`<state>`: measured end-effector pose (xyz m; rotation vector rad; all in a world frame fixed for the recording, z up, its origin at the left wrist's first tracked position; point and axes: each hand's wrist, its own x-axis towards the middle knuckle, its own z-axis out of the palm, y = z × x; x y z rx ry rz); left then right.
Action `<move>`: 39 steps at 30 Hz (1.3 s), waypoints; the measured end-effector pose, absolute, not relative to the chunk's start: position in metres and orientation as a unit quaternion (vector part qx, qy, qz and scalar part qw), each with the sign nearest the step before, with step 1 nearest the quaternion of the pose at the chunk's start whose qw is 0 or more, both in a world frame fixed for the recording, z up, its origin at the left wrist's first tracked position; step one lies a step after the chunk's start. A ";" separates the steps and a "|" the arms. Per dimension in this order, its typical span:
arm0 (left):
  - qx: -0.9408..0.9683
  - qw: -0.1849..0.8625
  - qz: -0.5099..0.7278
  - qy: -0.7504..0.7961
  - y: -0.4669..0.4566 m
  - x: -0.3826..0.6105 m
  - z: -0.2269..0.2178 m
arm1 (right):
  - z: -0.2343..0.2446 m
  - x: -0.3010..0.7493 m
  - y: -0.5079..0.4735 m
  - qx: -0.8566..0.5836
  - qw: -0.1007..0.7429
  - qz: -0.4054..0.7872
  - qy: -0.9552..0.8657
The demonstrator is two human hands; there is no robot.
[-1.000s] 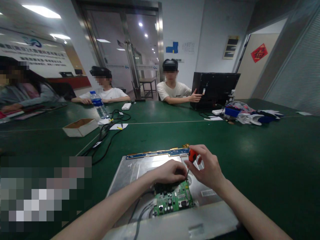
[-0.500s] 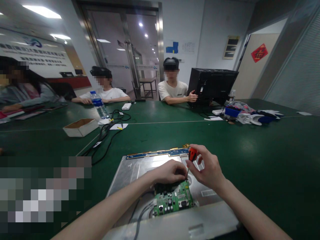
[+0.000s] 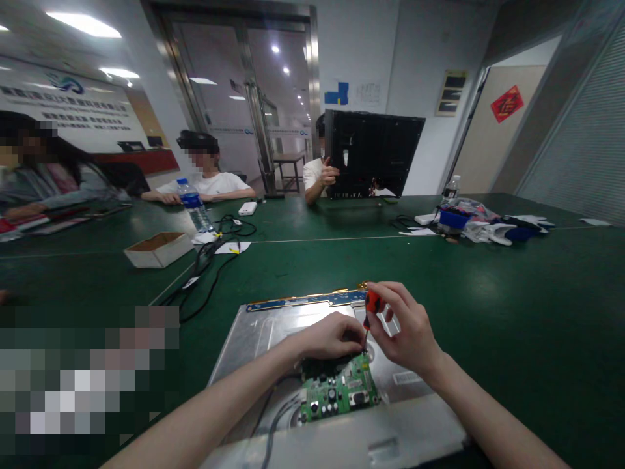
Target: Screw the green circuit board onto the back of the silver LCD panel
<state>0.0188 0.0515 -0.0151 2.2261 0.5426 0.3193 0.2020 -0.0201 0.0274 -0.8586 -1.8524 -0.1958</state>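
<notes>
Right hand, lower centre-right of frame: fingers pinching red-and-black screwdriver, shaft angled down to green circuit board's upper right corner. Left hand, lower centre, fingers curled at board's top edge beside the shaft; can't tell if gripping anything. Board on metal panel, bottom centre, on green tabletop.

And there's the blue-cap btl nr an open box, cables alongside; across the counter, person in white behind blk monitor, blue tub to R!
</notes>
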 end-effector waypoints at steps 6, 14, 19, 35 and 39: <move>0.881 0.404 0.129 0.208 0.053 0.019 -0.016 | 0.026 0.203 -0.018 -0.346 0.525 -0.081 -0.773; 0.881 0.410 0.131 0.198 0.051 0.018 -0.015 | 0.020 0.203 -0.019 -0.374 0.530 -0.072 -0.757; 0.881 0.409 0.131 0.197 0.053 0.018 -0.019 | 0.021 0.203 -0.019 -0.371 0.515 -0.057 -0.770; 0.883 0.403 0.128 0.205 0.052 0.018 -0.015 | 0.027 0.202 -0.018 -0.352 0.514 -0.090 -0.777; 0.880 0.409 0.128 0.205 0.051 0.018 -0.016 | 0.024 0.202 -0.018 -0.354 0.522 -0.075 -0.773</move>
